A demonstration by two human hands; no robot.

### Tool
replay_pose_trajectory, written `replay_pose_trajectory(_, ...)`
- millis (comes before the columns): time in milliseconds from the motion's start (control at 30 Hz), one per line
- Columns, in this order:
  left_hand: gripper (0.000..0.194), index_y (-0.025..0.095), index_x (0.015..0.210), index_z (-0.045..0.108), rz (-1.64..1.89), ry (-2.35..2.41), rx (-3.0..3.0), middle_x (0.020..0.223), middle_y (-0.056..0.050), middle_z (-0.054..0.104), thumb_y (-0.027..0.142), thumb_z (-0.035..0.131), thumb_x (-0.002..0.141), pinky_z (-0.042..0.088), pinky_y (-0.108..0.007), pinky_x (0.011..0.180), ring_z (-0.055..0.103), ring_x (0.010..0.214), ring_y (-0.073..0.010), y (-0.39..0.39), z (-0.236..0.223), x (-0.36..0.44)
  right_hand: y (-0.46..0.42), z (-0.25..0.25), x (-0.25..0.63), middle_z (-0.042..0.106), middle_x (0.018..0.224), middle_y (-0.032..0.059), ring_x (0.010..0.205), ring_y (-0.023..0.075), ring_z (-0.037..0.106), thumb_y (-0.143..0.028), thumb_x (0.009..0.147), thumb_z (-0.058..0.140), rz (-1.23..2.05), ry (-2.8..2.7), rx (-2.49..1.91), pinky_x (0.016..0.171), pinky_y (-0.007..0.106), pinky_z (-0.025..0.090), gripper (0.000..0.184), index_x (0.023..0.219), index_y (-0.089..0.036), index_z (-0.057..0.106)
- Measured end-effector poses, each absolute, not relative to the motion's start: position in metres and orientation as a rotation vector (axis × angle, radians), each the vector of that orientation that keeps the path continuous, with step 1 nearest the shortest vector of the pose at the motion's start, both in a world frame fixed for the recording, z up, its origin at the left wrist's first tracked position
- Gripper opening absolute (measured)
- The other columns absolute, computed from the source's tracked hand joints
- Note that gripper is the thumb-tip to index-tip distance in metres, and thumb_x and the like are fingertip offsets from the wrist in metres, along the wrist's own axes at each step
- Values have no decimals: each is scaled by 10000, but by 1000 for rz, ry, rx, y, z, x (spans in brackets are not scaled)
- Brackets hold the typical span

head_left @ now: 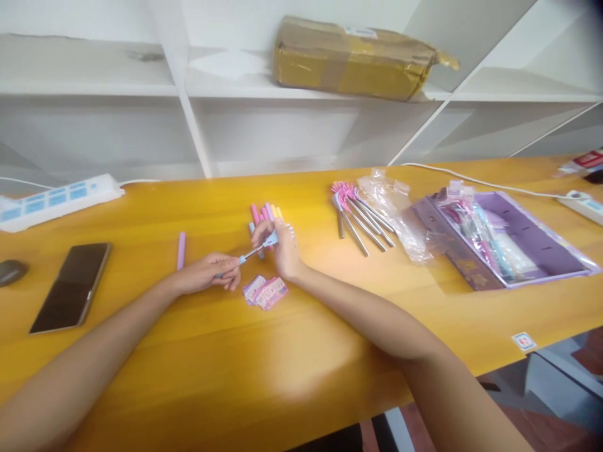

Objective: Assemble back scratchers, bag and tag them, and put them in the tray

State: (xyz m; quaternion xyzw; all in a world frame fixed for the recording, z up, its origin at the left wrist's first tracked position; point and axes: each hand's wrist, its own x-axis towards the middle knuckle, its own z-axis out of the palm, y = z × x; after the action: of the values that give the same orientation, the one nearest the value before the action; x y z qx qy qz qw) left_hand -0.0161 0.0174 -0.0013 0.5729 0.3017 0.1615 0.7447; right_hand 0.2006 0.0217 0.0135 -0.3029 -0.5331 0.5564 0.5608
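My left hand [210,274] is closed round the light blue handle end of a telescopic back scratcher [253,253], its thin metal rod slanting up to the right. My right hand [286,249] grips the light blue claw head at the other end. Behind my right hand lie several pink, purple, yellow and blue tubes [255,213], partly covered by the fingers. A single purple tube [181,250] lies beyond my left wrist. Small printed pink and purple cards [272,292] are spread on the table below the two hands.
To the right lie several metal rods with pink and blue claw heads [365,220], beside a crumpled clear bag [389,207]. A purple box [556,251] holds plastic-wrapped items. Left are a phone [70,287] and a power strip [61,199]. A taped parcel [353,59] sits on the shelf.
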Motion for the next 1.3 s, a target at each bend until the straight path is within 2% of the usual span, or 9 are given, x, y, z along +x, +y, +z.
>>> replay_pose_trajectory(267,573,216,609,432,351,635,1260,514,38,438,623,605,973,436,-295,668,613,676,-194,19,-1,-16,24,15,206,574,686,44,586,107,515,-841,996,205,1215,-1403,-744,584,265,425,809,703,-167,544)
replay_pose_trajectory(500,581,201,620,452,335,612,1340,597,-2,544,641,588,975,406,-294,631,576,641,-170,20,-3,-18,27,15,225,592,777,68,721,151,548,-655,1095,178,944,-1726,-595,739,326,458,719,816,-156,615)
replay_pose_trajectory(600,579,202,624,456,321,616,1351,580,7,512,647,588,971,406,-295,634,576,653,-176,20,-2,-19,29,16,231,590,805,78,746,163,540,-653,1092,152,858,-1815,-585,760,342,459,720,830,-158,604)
replay_pose_trajectory(767,576,203,639,457,318,617,1368,647,-25,593,662,577,965,385,-302,614,537,627,-168,19,-2,-19,27,18,231,584,817,82,755,177,530,-677,1081,154,873,-1801,-580,781,361,455,723,833,-177,613)
replay_pose_trajectory(1000,583,214,622,440,330,616,1329,551,38,378,668,586,957,398,-307,624,518,637,-191,19,-5,-20,26,22,231,581,788,70,711,171,537,-810,1015,165,983,-1735,-640,735,340,456,816,935,-193,693)
replay_pose_trajectory(1133,583,209,623,428,334,612,1330,568,45,344,654,583,967,376,-298,629,545,667,-196,19,-4,-21,32,34,241,582,739,72,693,166,538,-823,1007,183,920,-1744,-630,761,345,462,841,828,-185,701)
replay_pose_trajectory(1300,593,215,622,410,339,582,1337,565,44,325,671,581,960,311,-298,614,558,693,-213,19,-2,-22,50,72,281,534,644,62,606,130,500,-827,1003,251,728,-1632,-575,636,306,399,855,714,-168,712)
